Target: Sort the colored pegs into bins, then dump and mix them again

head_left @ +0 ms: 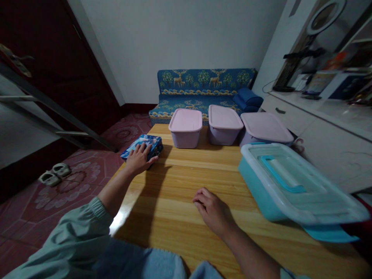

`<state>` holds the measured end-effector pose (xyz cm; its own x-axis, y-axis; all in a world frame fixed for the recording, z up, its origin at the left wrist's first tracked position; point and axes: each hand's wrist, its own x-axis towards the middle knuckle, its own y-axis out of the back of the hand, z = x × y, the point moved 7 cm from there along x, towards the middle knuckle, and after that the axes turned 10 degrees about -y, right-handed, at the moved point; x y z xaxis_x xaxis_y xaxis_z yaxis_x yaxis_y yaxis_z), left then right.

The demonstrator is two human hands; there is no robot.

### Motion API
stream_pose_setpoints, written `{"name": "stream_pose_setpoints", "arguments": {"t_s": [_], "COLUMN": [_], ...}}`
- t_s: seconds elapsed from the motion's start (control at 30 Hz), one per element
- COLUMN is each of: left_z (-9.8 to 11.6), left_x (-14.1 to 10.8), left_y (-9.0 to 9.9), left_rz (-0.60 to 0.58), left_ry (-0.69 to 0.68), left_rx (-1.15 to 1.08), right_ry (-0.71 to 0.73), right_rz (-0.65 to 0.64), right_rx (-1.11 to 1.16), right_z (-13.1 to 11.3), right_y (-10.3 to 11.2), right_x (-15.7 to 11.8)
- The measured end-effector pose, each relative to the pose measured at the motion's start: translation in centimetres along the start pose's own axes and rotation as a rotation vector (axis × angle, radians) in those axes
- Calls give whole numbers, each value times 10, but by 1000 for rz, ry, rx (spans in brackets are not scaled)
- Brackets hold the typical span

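My left hand [139, 158] lies flat on top of a blue patterned box [157, 146] at the table's left edge. Its fingers are spread over the lid and not wrapped around the box. Near the middle of the wooden table [186, 174], my right hand [213, 209] rests with its fingers loosely curled in, and nothing shows in them. To its right stands a turquoise storage box [255, 190] with a translucent lid and a blue carrying handle [279, 176].
Three lidded purple bins, a left one [186, 133], a middle one [223, 130] and a right one [264, 128], line the table's far edge. Behind them is a blue deer-patterned sofa [200, 87]. A metal ladder [66, 120] and shoes [55, 174] are at left, a white cabinet [322, 135] at right.
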<state>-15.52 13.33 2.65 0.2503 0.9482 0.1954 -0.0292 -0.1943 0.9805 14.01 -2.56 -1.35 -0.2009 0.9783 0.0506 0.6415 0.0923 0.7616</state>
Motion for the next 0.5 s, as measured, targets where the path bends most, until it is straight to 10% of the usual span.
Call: {"name": "stream_pose_setpoints", "arguments": {"t_s": [0.3, 0.5], "left_z": [20, 129], "left_x": [-4, -44], "left_y": [3, 81], "left_rz": [50, 227], "left_ry": [-32, -344], "left_rx": [-45, -461], "right_ry": [-4, -2], "right_rz": [3, -9], "right_rx": [3, 26], "right_z": [-1, 1], "right_y": [1, -4], "right_x": [-1, 2]}}
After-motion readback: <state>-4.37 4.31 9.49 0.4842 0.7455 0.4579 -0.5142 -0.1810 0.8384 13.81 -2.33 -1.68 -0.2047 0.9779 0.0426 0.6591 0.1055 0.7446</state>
